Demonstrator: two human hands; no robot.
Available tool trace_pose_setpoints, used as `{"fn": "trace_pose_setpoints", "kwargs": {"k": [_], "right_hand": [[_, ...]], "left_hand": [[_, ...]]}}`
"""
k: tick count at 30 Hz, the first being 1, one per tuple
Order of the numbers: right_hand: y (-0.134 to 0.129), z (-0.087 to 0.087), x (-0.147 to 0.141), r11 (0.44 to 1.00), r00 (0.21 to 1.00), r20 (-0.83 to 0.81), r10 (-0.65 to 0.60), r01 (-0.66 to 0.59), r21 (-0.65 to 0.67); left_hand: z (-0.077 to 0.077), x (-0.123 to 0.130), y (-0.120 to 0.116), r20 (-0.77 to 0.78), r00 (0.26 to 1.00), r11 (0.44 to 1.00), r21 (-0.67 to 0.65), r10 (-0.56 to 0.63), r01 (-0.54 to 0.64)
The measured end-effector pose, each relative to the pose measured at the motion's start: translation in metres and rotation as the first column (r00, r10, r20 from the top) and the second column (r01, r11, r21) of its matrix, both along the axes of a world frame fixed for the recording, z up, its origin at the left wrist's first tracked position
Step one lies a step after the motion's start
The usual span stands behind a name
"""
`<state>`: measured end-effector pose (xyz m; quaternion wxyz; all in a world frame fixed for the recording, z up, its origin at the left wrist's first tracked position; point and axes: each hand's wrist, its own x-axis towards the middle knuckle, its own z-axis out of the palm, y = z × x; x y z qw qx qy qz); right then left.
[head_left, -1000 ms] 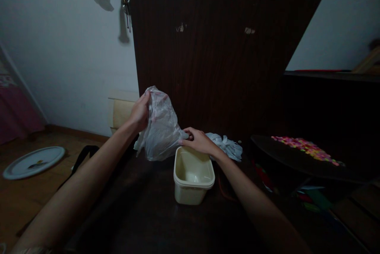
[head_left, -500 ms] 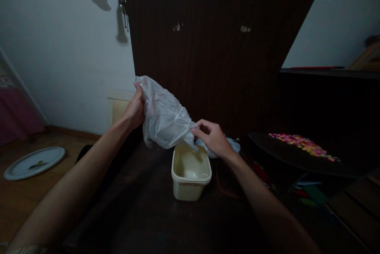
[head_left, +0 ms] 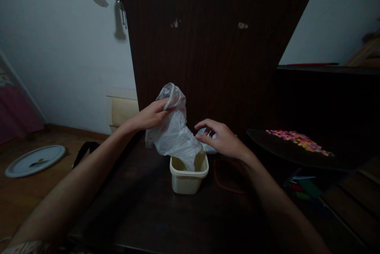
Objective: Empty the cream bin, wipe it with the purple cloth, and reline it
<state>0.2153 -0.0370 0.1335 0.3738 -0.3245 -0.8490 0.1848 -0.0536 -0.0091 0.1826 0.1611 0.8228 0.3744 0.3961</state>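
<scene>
A thin white plastic bag [head_left: 175,131] hangs crumpled from my left hand [head_left: 151,116], whose fingertips reach under a fold near its upper end. The bag's lower end dips into a cream plastic tub [head_left: 189,182], which stands uncovered on the dark tabletop [head_left: 133,206]. Just right of the bag, my right hand [head_left: 221,137] is open, its fingers curved and apart with nothing visible between them. Behind that hand lies another pale plastic bag [head_left: 210,149], partly hidden.
A dark wooden panel [head_left: 208,56] rises behind the table. To the right is a dark shelf [head_left: 255,137] with bright multicoloured pieces [head_left: 299,141]. A reddish-brown loop [head_left: 228,188] lies right of the tub. On the floor at left sits a pale round lid [head_left: 18,169].
My right hand has let go of the bag. The left hand has moved right, changing its hold, and the bag's lower end has come down into the tub.
</scene>
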Motion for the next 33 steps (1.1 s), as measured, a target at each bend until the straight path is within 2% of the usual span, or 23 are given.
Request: {"fn": "trace_pose_setpoints", "kwargs": {"k": [4, 7, 12, 14, 17, 19, 22, 26, 28, 30, 33], "right_hand": [[0.017, 0.010, -0.002, 0.993, 0.970, -0.243, -0.004, -0.025, -0.115], [0.026, 0.017, -0.009, 0.995, 0.946, -0.323, -0.002, -0.030, -0.095], [0.036, 0.030, -0.020, 0.995, 0.942, -0.318, 0.104, -0.099, 0.031], [0.041, 0.033, -0.021, 0.994, 0.955, -0.280, 0.095, -0.077, 0.077], [0.044, 0.032, -0.016, 0.983, 0.984, -0.180, 0.018, 0.015, 0.181], [0.044, 0.032, -0.010, 0.955, 0.987, -0.158, -0.036, 0.081, 0.286], [0.041, 0.034, 0.000, 0.896, 0.974, -0.190, -0.125, 0.193, 0.401], [0.037, 0.040, 0.013, 0.823, 0.911, -0.298, -0.284, 0.391, 0.412], [0.034, 0.041, 0.019, 0.797, 0.887, -0.336, -0.316, 0.440, 0.413], [0.029, 0.040, 0.024, 0.804, 0.894, -0.336, -0.295, 0.423, 0.418], [0.018, 0.037, 0.032, 0.893, 0.938, -0.288, -0.192, 0.289, 0.346]], "left_hand": [[0.007, 0.010, -0.003, -0.149, 0.985, 0.975, 0.214, 0.089, -0.056], [0.009, 0.015, -0.003, -0.201, 0.974, 0.948, 0.317, 0.107, -0.038], [0.005, 0.028, -0.007, -0.361, 0.933, 0.938, 0.320, -0.007, 0.131], [0.003, 0.033, -0.011, -0.424, 0.904, 0.930, 0.309, -0.052, 0.199], [0.000, 0.033, -0.018, -0.470, 0.879, 0.918, 0.311, -0.075, 0.245], [-0.003, 0.028, -0.019, -0.486, 0.873, 0.918, 0.329, -0.036, 0.221], [-0.008, 0.019, -0.014, -0.519, 0.851, 0.927, 0.353, 0.082, 0.126], [-0.014, 0.011, -0.003, -0.467, 0.853, 0.932, 0.358, 0.232, -0.057], [-0.016, 0.009, 0.001, -0.422, 0.862, 0.930, 0.340, 0.281, -0.136], [-0.017, 0.006, 0.001, -0.414, 0.874, 0.942, 0.311, 0.253, -0.126], [-0.019, 0.001, -0.005, -0.404, 0.912, 0.959, 0.278, 0.071, 0.049]]}}
